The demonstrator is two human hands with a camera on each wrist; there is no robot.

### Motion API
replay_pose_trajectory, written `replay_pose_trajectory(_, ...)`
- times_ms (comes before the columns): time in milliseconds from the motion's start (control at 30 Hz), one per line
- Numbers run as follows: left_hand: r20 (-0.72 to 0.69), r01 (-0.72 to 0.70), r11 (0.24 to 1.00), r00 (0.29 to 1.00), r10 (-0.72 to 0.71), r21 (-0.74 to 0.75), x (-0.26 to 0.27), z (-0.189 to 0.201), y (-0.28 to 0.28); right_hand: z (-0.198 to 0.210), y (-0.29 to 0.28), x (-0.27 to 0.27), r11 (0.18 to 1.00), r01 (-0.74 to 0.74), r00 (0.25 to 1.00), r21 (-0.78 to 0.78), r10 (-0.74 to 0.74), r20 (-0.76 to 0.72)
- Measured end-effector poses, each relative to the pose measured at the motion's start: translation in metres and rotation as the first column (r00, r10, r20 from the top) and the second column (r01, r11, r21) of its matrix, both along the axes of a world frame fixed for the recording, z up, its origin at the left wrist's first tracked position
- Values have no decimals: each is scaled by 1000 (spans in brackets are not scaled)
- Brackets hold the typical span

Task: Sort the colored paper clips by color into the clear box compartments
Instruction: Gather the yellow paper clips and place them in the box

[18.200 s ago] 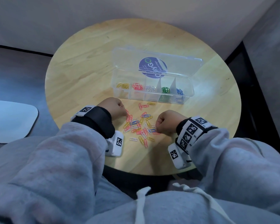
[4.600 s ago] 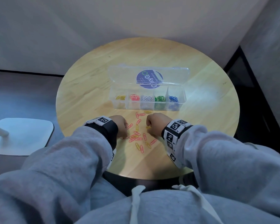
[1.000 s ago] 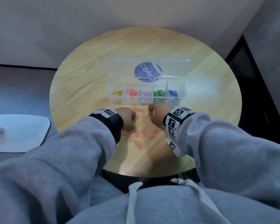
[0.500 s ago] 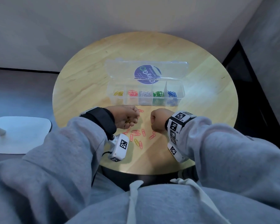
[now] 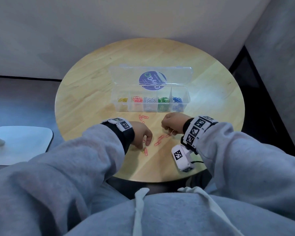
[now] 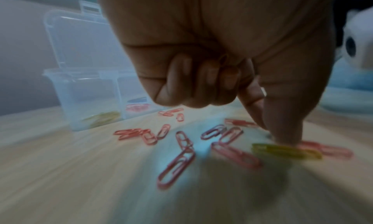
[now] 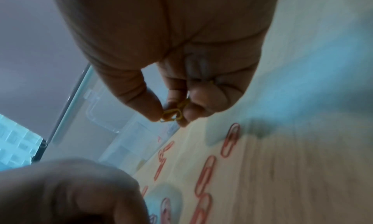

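On a round wooden worktop (image 5: 92, 92), the left hand (image 5: 141, 133) presses a yellow clip (image 6: 286, 151) (last loose yellow). The right hand (image 5: 172, 123) pinches yellow clips (image 7: 171, 114); next likely the clear box (image 5: 150, 106) at 12 o'clock.

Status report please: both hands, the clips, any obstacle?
Right hand pinches yellow clips. Left hand fingertip presses a yellow clip on the table. Loose pink clips remain. Clear box open, path unobstructed.

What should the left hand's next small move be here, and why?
Probably pinch the yellow clip and lift it. The left hand has its thumb and forefinger down on the table right at that clip, with pink clips around it. It belongs in the box's leftmost compartment, which holds yellow. The right hand already pinches yellow clips.
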State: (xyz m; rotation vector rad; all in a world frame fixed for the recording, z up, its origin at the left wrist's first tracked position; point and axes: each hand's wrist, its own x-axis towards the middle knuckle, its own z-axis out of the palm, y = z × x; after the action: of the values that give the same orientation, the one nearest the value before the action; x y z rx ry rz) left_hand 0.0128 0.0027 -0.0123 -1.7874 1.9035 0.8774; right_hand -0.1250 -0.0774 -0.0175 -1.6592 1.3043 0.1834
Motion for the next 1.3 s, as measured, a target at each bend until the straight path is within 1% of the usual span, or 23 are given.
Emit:
replay_pose_trajectory(167, 55, 69, 997, 996, -71, 42, -4, -9, -1, 4, -2, -7, 988, 83, 988, 133, -99, 122)
replay_pose_trajectory(300, 57, 44, 998, 997, -47, 47, -1, -12, -1, 7, -3, -9, 966, 139, 966, 217, -180, 185)
replay_pose_trajectory(367, 20, -15, 999, 1000, 15, 32, 4, -13, 0, 9, -2, -8, 955, 169, 955, 242, -219, 199)
replay_pose_trajectory(433, -69, -147, 989, 987, 147, 15, 12, -10, 0, 12, -2, -7, 941, 192, 949, 280, -250, 192)
replay_pose_trajectory(467, -128, -221, 975, 967, 221, 10, 17, -7, -1, 14, -2, -7, 932, 195, 945, 307, -262, 196)
replay_pose_trajectory(500, -193, -298, 954, 936, 295, 11, 24, -3, -3, 17, -3, -6, 922, 188, 938, 339, -271, 217)
replay_pose_trajectory(533, -264, -379, 925, 890, 371, 22, 30, 2, -5, 20, -4, -5, 911, 176, 926, 373, -281, 250)
replay_pose_trajectory(600, -376, -522, 852, 782, 497, 41, 44, 14, -9, 28, -7, 0, 884, 169, 895, 437, -323, 308)
replay_pose_trajectory(700, -447, -684, 729, 653, 612, 0, 66, 30, -17, 42, -13, 15, 833, 208, 811, 512, -440, 386)
replay_pose_trajectory(767, -505, -776, 630, 554, 662, -25, 81, 38, -23, 50, -17, 29, 788, 223, 736, 575, -522, 431)
replay_pose_trajectory(867, -632, -883, 469, 350, 691, 24, 99, 46, -34, 57, -23, 54, 741, 264, 647, 617, -611, 457)
replay_pose_trajectory(900, -653, -898, 439, 310, 691, 37, 103, 46, -37, 58, -25, 64, 732, 279, 628, 621, -628, 459)
replay_pose_trajectory(933, -665, -906, 421, 288, 689, 44, 105, 47, -40, 59, -27, 73, 729, 287, 620, 622, -636, 460)
replay_pose_trajectory(1000, -674, -911, 409, 273, 687, 48, 108, 46, -48, 61, -29, 92, 735, 295, 632, 611, -630, 452)
replay_pose_trajectory(1167, -675, -923, 383, 267, 688, 25, 114, 38, -65, 61, -28, 128, 759, 297, 657, 579, -603, 453)
replay_pose_trajectory(1300, -686, -903, 430, 319, 654, -10, 116, 33, -67, 53, -29, 135, 771, 257, 677, 583, -574, 461)
